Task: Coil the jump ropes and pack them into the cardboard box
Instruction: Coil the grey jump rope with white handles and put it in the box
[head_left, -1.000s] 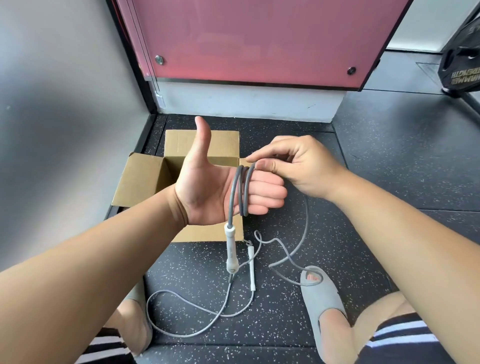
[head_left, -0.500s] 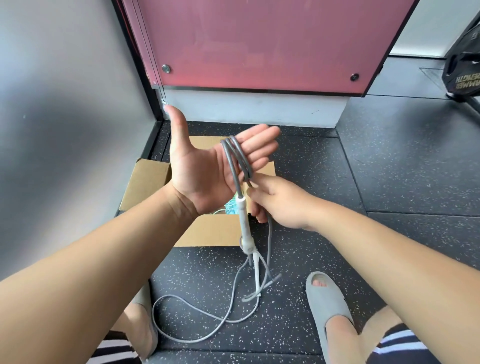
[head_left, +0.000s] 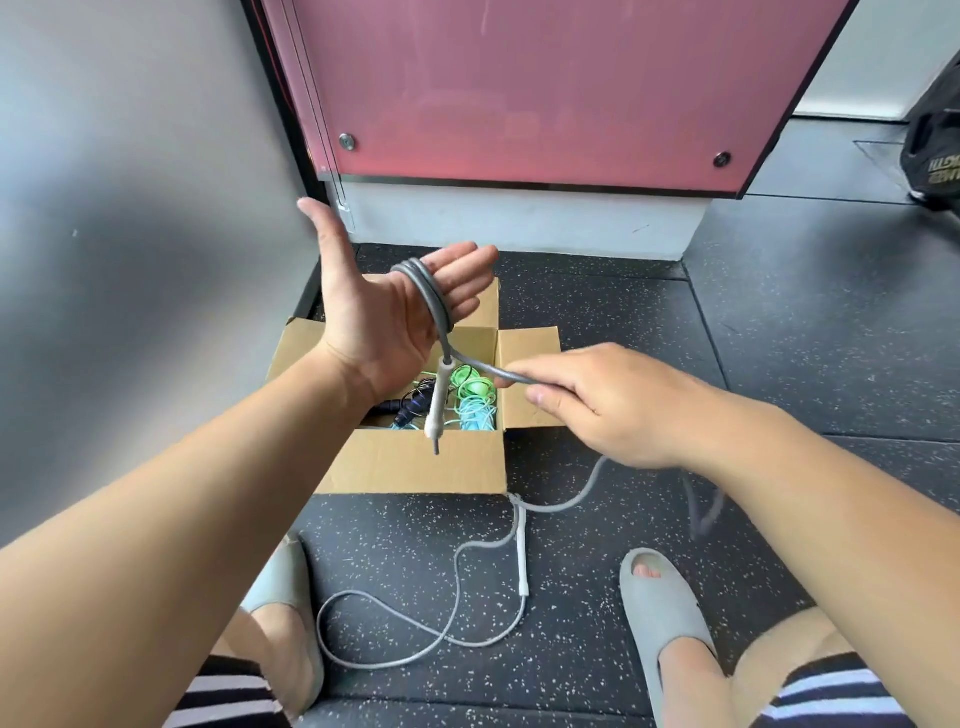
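My left hand (head_left: 384, 306) is raised palm up with straight fingers above the open cardboard box (head_left: 415, 462). A grey jump rope (head_left: 434, 296) is looped a few times round its fingers. One white handle (head_left: 436, 400) hangs down from the loops over the box. My right hand (head_left: 597, 405) pinches the rope to the right of the left hand and holds it taut. The slack rope trails across the floor to the second white handle (head_left: 521, 556). Coiled green, light-blue and black ropes (head_left: 462, 400) lie inside the box.
The box stands in a corner between a grey wall (head_left: 130, 260) on the left and a pink panel (head_left: 545, 88) behind. My feet in grey slippers (head_left: 670, 613) flank the loose rope on the speckled black floor. A black weight plate (head_left: 935, 150) sits far right.
My right hand has swung from below the left hand out to the right, pulling the rope sideways. The left hand tilted up, and the box contents have come into sight.
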